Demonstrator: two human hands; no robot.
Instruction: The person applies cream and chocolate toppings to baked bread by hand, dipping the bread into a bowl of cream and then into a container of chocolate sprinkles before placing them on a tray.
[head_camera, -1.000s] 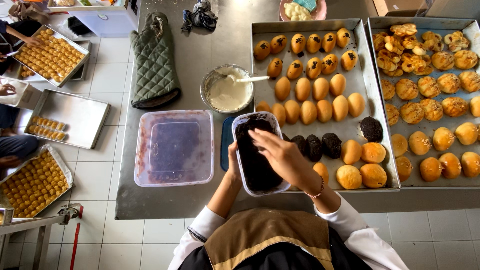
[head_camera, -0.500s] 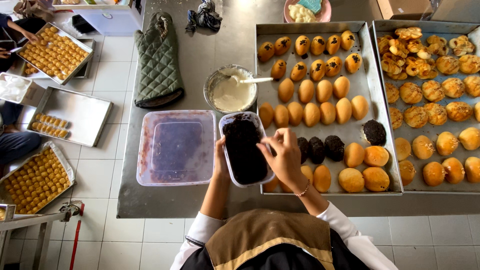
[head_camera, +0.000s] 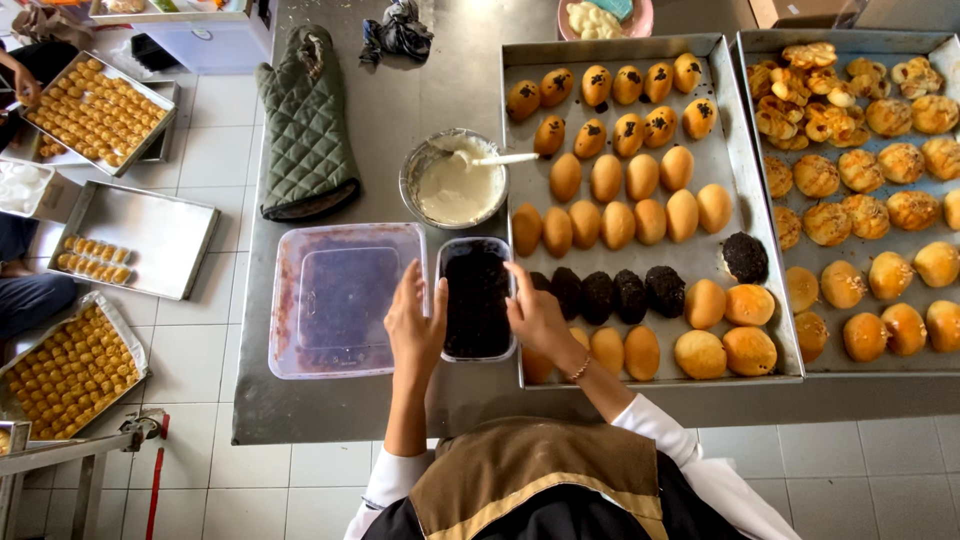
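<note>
Both hands clasp the dark-filled tub (head_camera: 476, 298) at table centre — the left hand (head_camera: 416, 325) at its nine o'clock, fingers nearly straight against the wall, the right hand (head_camera: 535, 315) at three o'clock, fingers curled over the rim. The clear lid (head_camera: 340, 297) lies at nine o'clock — the bun tray (head_camera: 745, 190) at three.

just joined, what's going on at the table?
A person stands at a steel table. Both hands, left hand and right hand, grip the sides of a small rectangular tub of dark crumbs. An empty plastic container sits to its left, a bowl of white cream behind it. To the right, a baking tray holds golden buns, a few coated dark.
</note>
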